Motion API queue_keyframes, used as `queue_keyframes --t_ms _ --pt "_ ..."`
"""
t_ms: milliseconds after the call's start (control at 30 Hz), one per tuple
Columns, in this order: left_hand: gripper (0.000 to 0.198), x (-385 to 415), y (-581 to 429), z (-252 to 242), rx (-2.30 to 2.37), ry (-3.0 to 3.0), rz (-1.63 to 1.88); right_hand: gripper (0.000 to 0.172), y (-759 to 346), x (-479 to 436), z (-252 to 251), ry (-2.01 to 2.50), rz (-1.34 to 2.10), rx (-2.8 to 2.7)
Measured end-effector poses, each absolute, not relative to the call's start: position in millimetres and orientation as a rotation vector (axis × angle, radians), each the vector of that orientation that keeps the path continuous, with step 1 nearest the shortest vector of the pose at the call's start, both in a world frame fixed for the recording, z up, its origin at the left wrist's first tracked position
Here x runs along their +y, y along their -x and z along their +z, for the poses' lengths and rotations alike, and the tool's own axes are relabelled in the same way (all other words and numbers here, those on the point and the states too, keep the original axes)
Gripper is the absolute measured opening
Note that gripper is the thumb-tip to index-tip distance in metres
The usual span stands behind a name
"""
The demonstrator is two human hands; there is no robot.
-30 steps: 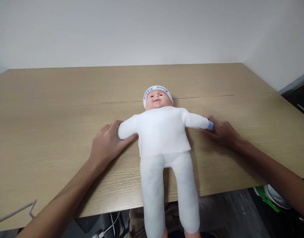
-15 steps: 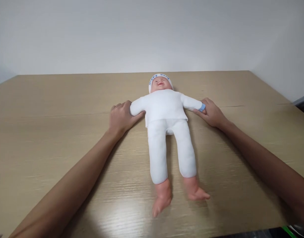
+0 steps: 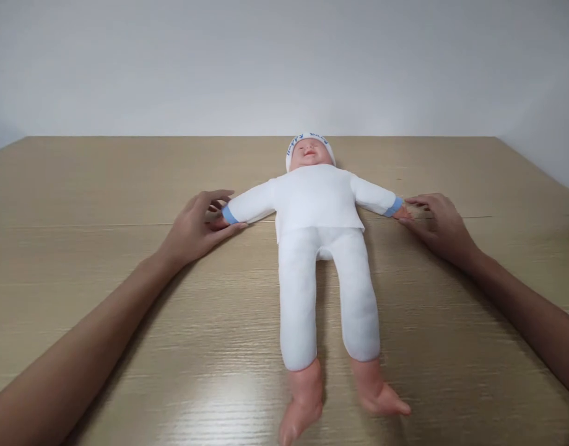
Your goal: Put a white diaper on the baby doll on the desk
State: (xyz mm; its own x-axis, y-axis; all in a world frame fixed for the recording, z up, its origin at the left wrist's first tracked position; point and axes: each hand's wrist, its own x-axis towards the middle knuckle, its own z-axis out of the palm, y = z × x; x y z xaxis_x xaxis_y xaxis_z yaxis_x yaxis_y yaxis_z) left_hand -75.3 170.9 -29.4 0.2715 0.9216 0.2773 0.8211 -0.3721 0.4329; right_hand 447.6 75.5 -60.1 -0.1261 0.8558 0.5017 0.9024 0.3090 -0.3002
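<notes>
A baby doll [image 3: 319, 195] lies on its back in the middle of the table, arms out to the sides. It wears a white top, white trousers [image 3: 299, 297], light blue cuffs and a white cap [image 3: 307, 136] with blue lettering. My left hand [image 3: 195, 226] curves loosely around the doll's hand at the left cuff, thumb and fingers apart. At the opposite cuff, my right hand [image 3: 439, 226] is open beside the doll's other hand [image 3: 402, 212], its thumb and fingers spread around the tips. The doll's feet are bare.
The wooden tabletop [image 3: 80, 260] has a seam running across it near my hands. Behind its far edge rises a pale wall [image 3: 247, 68]. Light reflects off the table by the doll's foot.
Both hands have slid outward, the left from the doll's sleeve to its hand, the right off the cuff. Their grip has loosened. The doll's arms are spread wider, and it appears slightly nearer.
</notes>
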Motion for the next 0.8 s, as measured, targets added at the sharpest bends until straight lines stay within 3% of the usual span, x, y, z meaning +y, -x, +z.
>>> queue_keyframes --t_ms 100,267,600,800 --pt "0.088 172.0 89.2 -32.5 1.671 -2.313 0.782 0.037 -447.3 66.7 -55.8 1.559 -0.127 -1.980" --pt "0.080 174.5 86.8 -37.5 1.746 -2.333 0.821 0.040 -446.7 69.9 -57.9 1.600 -0.170 -1.965" --pt "0.093 166.1 91.3 -35.3 1.719 -2.343 0.826 0.041 -455.7 72.8 -62.2 1.595 -0.127 -1.945" --pt "0.084 163.1 92.4 -35.9 1.711 -2.329 0.880 0.038 -453.4 72.4 -60.9 1.591 -0.121 -1.940"
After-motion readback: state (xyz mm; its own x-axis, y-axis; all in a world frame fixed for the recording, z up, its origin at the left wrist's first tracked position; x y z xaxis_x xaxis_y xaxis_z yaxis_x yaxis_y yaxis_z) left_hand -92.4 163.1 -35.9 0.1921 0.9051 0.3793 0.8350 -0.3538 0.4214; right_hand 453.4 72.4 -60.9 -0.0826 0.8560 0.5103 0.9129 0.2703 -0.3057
